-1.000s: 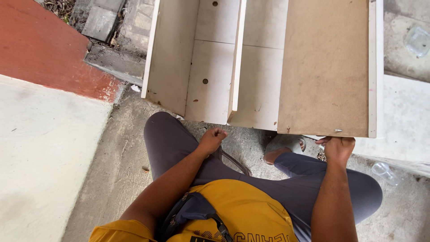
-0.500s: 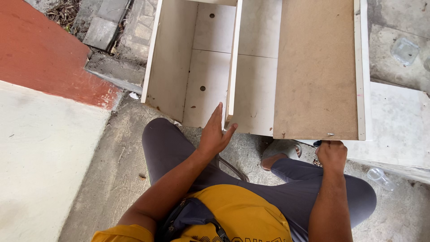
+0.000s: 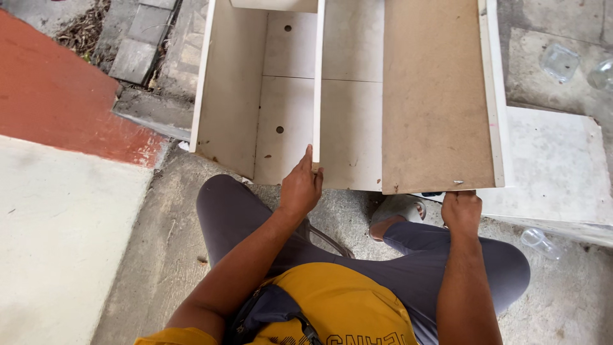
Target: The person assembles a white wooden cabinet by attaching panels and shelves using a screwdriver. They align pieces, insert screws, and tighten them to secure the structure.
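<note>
Two hands: both are laid on a white cabinet carcass (image 3: 287, 96) lying open-side up on rough concrete.
Left hand (image 3: 301, 188): the near end of the upright white divider panel (image 3: 317, 83) is pinched between thumb and fingers.
Right hand (image 3: 461, 212): fingers are curled around the near edge of the brown fibreboard panel (image 3: 434, 96), just under it.
Cabinet interior: two open bays are seen, split by the divider; nothing is held in them but small round holes and specks of dirt.
Fibreboard panel: the right part of the carcass is covered by it, a white side strip (image 3: 495, 96) running along its right edge.
Around: a pale slab (image 3: 549, 166) is seen at right, clear plastic cups (image 3: 559, 61) beyond it and a clear bottle (image 3: 539, 241) beside the knee.
Left side: a red painted floor patch (image 3: 57, 102) and grey paving blocks (image 3: 134, 57) are seen.
Person: grey trousers, a yellow shirt and a dark waist bag (image 3: 268, 310) are worn; a pale sandal (image 3: 399, 207) is tucked under the carcass edge.
</note>
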